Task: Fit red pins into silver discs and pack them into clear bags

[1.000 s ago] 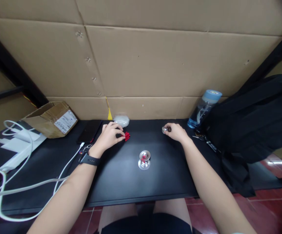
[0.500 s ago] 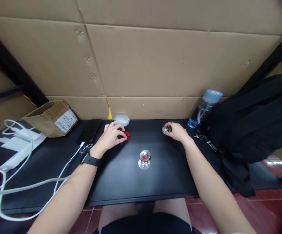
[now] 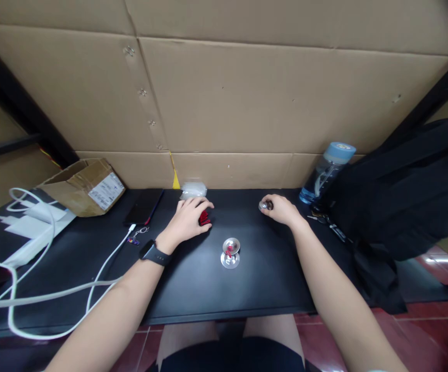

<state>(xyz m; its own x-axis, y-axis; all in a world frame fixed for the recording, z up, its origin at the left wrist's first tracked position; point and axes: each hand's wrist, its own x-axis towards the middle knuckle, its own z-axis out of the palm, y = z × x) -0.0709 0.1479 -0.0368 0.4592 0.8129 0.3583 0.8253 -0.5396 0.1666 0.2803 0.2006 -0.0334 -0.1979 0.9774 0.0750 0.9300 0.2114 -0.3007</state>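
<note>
Left hand [image 3: 193, 217] rightward (cup [image 3: 235, 243], red inside)

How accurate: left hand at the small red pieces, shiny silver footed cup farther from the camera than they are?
Not farther: head view shows the shiny silver footed cup nearer the camera than the small red pieces; left hand is at them.

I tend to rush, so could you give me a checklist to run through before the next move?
1. Left hand at the red bundle: ok, thumb and fingers spread about it.
2. Bundle firmly gripped: not ok, the thumb and fingers stand apart.
3. Right hand on the small shiny item: ok, held at the fingertips.
4. Central metal piece clear of both hands: ok.
5. White cable free of the left forearm: cannot tell, the forearm hides part.
</note>
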